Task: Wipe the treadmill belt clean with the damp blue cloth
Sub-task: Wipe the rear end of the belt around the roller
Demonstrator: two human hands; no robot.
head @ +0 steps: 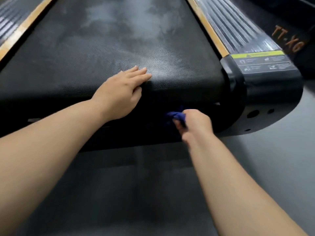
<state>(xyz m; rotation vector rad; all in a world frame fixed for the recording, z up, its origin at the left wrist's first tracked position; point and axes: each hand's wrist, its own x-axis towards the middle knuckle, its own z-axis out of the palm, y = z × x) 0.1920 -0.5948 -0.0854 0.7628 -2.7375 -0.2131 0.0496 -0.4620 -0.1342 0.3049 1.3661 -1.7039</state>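
Note:
The black textured treadmill belt (105, 48) fills the upper part of the head view and curves down over its rear roller. Pale dusty smears lie on its middle and far part. My left hand (121, 92) lies flat with straight fingers on the belt's rear edge. My right hand (192, 123) grips a bunched dark blue cloth (175, 116) against the belt's curved rear face, below and to the right of the left hand. Most of the cloth is hidden in the fist and in shadow.
Ribbed side rails with wooden strips run along both sides, the right rail (238, 29) ending in a black end cap (272, 92) with a warning label (262, 62). A dark mat (129, 193) lies under me, with grey floor (289, 150) to the right.

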